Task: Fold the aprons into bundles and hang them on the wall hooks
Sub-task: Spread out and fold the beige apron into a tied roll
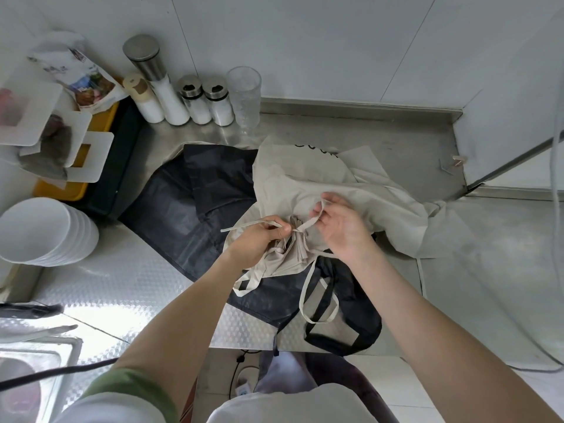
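Left hand [256, 239] is curled, thumb and fingers pinching one end of the tie strap [244, 226]. Right hand [345, 230] pinches the other end in a small loop, remaining fingers loosely bent. Between them the gathered beige apron bundle [290, 254] rests on the dark apron [177, 218] spread over the steel surface [128, 285], with a loose beige apron [351, 184] lying just behind.

Matt cloth apron [305, 184], embossed metal counter [128, 288]

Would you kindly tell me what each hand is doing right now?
Left hand: pinches the beige strap.
Right hand: pinches the strap loop.
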### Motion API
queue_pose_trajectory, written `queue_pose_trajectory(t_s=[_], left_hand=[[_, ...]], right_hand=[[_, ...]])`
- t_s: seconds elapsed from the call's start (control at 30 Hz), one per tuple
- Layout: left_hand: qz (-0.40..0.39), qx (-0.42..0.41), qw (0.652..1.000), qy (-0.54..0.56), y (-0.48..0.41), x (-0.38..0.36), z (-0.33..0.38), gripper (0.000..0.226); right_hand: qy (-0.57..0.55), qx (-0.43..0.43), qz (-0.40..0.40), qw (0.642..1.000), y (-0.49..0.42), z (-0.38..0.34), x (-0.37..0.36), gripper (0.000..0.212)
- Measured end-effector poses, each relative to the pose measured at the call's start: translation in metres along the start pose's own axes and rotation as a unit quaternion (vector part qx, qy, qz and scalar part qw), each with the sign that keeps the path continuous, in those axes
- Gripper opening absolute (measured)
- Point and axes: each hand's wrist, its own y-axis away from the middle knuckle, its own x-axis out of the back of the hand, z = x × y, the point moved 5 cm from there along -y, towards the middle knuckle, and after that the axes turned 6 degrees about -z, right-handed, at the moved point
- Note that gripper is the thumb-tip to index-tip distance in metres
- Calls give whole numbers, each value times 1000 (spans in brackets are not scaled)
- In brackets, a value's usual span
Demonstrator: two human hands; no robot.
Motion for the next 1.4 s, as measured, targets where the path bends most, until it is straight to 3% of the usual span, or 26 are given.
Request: queue_pose_trajectory(t_s=[0.07, 0.17, 0.33, 0.43, 0.47, 0.5, 0.6, 0.67, 0.7, 0.77, 0.83, 0.87, 0.9, 0.97, 1.0, 1.03, 1.07, 1.1, 1.17, 1.2, 1.27, 1.4], left_hand=[[5, 3, 1000, 8, 0, 1, -1, 12], [18, 10, 1000, -5, 0, 2, -5, 15], [34, 15, 999, 2, 1, 4, -7, 25], [37, 14, 999, -3, 1, 6, -10, 26], [38, 15, 999, -7, 1, 7, -10, 25], [37, 15, 999, -12, 1, 8, -10, 24], [34, 19, 999, -31, 1, 8, -11, 23], [37, 25, 998, -44, 1, 8, -11, 23], [41, 30, 998, -49, 1, 9, -11, 23], [52, 38, 996, -65, -1, 7, -8, 25], [51, 41, 994, -86, -2, 3, -5, 27], [49, 42, 994, -92, -2, 1, -3, 26], [48, 42, 994, -93, -2, -1, -2, 25], [49, 37, 994, -88, -1, -3, 1, 23], [50, 33, 995, -86, 0, -3, 3, 21], [51, 28, 995, -83, 1, -3, 4, 20], [51, 22, 995, -77, 2, -4, 5, 20], [48, 16, 996, -72, 3, -5, 6, 20], [45, 7, 997, -67, 4, -9, 7, 19], [48, 3, 997, -67, 4, -10, 7, 20], [60, -2, 996, -68, 4, -9, 7, 21], [70, 7, 995, -66, 6, -4, 4, 23]], right_hand=[[46, 21, -4, 999, 3, -14, 5, 23], [239, 9, -25, 971, 10, -24, 17, 15], [587, -33, -81, 805, 11, -10, 19, 67], [706, 8, -85, 703, 6, -8, 22, 61], [711, 40, -62, 700, 6, -13, 23, 51], [680, 75, -27, 729, 7, -21, 24, 42], [389, 144, 138, 899, 12, -51, 43, 24], [230, 154, 250, 928, 15, -67, 66, 3], [213, 158, 290, 919, 18, -73, 74, 12], [352, 164, 326, 862, 24, -84, 78, 38], [625, 136, 331, 694, 23, -81, 69, 61], [713, 128, 315, 614, 24, -72, 60, 73], [761, 139, 298, 559, 28, -62, 49, 79], [788, 210, 265, 515, 33, -46, 27, 76], [792, 251, 236, 505, 35, -38, 19, 71], [793, 263, 172, 522, 31, -29, 12, 65], [795, 243, 85, 549, 24, -18, 9, 58], [806, 168, -9, 567, 18, -3, 9, 49], [852, 40, -109, 511, 9, 23, 19, 36], [855, 19, -118, 504, 4, 28, 24, 32], [844, 13, -101, 526, -1, 29, 28, 26], [855, -15, -132, 501, -6, 31, 26, 21]])
